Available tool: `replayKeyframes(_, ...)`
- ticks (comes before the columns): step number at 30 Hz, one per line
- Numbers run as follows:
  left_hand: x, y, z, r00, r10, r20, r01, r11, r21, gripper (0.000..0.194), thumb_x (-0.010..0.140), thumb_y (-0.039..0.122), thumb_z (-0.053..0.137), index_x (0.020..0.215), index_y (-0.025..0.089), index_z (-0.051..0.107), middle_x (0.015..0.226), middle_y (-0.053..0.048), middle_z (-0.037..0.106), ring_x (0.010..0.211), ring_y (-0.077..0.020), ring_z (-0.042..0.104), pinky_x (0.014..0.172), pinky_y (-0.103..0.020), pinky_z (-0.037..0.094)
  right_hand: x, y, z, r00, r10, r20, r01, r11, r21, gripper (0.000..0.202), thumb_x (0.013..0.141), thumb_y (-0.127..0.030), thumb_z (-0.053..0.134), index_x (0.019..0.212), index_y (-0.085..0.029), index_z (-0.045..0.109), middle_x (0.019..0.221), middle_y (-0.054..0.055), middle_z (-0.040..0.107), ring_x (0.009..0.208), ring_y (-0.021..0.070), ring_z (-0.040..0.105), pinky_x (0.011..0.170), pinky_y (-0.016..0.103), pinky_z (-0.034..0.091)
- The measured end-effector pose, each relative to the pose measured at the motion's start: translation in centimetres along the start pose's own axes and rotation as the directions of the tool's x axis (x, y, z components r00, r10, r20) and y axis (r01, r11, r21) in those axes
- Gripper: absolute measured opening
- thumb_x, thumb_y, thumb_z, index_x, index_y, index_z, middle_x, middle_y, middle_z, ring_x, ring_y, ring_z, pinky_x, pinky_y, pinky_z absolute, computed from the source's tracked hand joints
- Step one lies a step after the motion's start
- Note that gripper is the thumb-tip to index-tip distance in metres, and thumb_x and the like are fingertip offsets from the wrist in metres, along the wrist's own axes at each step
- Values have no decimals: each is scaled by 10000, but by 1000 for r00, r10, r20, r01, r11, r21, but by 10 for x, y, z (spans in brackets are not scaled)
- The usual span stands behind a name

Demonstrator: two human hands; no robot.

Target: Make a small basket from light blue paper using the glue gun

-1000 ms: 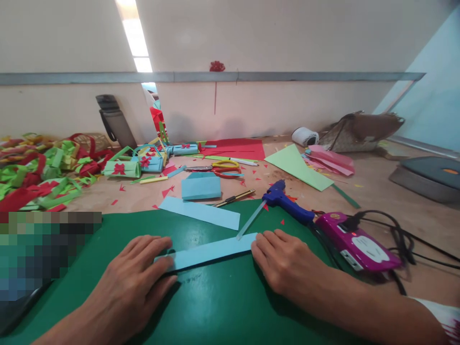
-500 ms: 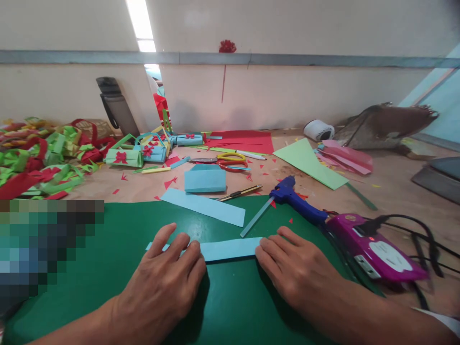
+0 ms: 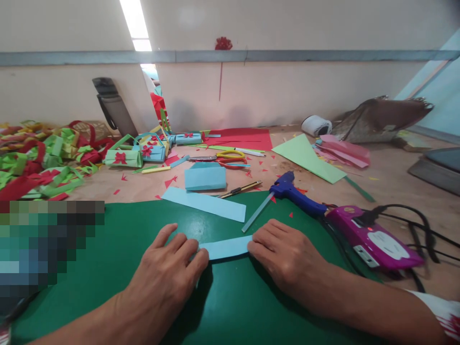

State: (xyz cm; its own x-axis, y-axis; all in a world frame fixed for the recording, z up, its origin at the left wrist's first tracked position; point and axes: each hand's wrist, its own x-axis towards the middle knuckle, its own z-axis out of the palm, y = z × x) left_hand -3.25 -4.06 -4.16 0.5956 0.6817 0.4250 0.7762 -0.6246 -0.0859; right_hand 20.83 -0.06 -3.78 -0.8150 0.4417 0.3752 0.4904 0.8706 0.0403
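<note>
A narrow light-blue paper strip (image 3: 228,248) stretches between my hands over the green mat (image 3: 118,239). My left hand (image 3: 170,266) pinches its left part with thumb and fingers, the index finger raised; the hand hides that end. My right hand (image 3: 283,251) is closed on the right end, fingertips curled over it. Beyond them lies a wider flat blue paper strip (image 3: 206,204), partly on the mat. Behind it stands a folded blue paper piece (image 3: 205,178). The blue glue gun (image 3: 296,194), with a clear glue stick (image 3: 257,213) poking out, rests beyond my right hand.
A purple power strip (image 3: 375,239) with black cables sits at right. A utility knife (image 3: 240,189) and scissors (image 3: 219,158) lie beyond the mat. Small paper bags (image 3: 124,157) and a heap of paper pieces (image 3: 46,158) are at left. A dark bottle (image 3: 115,108) leans on the wall.
My right hand has shifted left, nearer my left hand, so less of the strip shows between them. The strip's left end, seen before past my left hand, is now hidden. The view moved slightly.
</note>
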Motion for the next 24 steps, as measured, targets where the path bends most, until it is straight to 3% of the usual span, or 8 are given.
replayKeyframes(3, 0, 0, 3, 1000, -6, 7, 6, 999, -39, 320, 897, 85, 333, 767, 200, 602, 690, -18, 598, 639, -176, 455, 805, -391, 315, 0, -1, 1, 999, 52, -1, -52, 997, 60, 269, 861, -44, 389, 644, -152, 504, 647, 33, 509, 601, 146, 369, 597, 292, 300)
replayKeyframes(7, 2, -1, 0, 988, -97, 117, 109, 989, -102, 326, 890, 95, 346, 657, 182, 557, 657, -23, 556, 633, -173, 416, 699, -357, 287, 1, 0, 2, 984, 162, 68, -170, 975, 146, 221, 846, -66, 437, 652, -157, 488, 684, 28, 500, 656, 149, 395, 626, 290, 307)
replayKeyframes(11, 6, -5, -5, 938, -211, 274, 251, 961, -120, 299, 899, 185, 387, 642, 176, 540, 664, -24, 542, 664, -178, 420, 674, -351, 249, 4, 2, 0, 938, 305, 166, -334, 923, 192, 219, 840, -83, 454, 636, -161, 456, 700, 15, 487, 672, 145, 406, 647, 297, 298)
replayKeyframes(14, 10, -8, -6, 901, -277, 333, 328, 939, -107, 312, 909, 233, 367, 658, 180, 543, 688, -31, 543, 689, -186, 418, 680, -356, 239, 7, 2, -3, 894, 384, 230, -423, 893, 153, 217, 846, -112, 454, 635, -161, 446, 738, 23, 492, 693, 153, 412, 673, 316, 294)
replayKeyframes(20, 15, -10, -9, 841, -311, 442, 390, 915, -99, 340, 916, 243, 311, 671, 180, 539, 723, -42, 541, 711, -197, 430, 679, -354, 246, 9, 5, -4, 883, 407, 234, -439, 893, 101, 225, 858, -156, 447, 634, -163, 470, 747, 31, 500, 708, 165, 424, 705, 339, 293)
replayKeyframes(24, 18, -13, -11, 794, -347, 499, 444, 892, -87, 303, 892, 268, 381, 664, 183, 563, 717, -35, 557, 730, -200, 460, 682, -345, 263, 10, 8, -3, 883, 408, 231, -435, 897, 78, 229, 850, -177, 471, 622, -163, 486, 733, 29, 512, 703, 164, 441, 736, 350, 294)
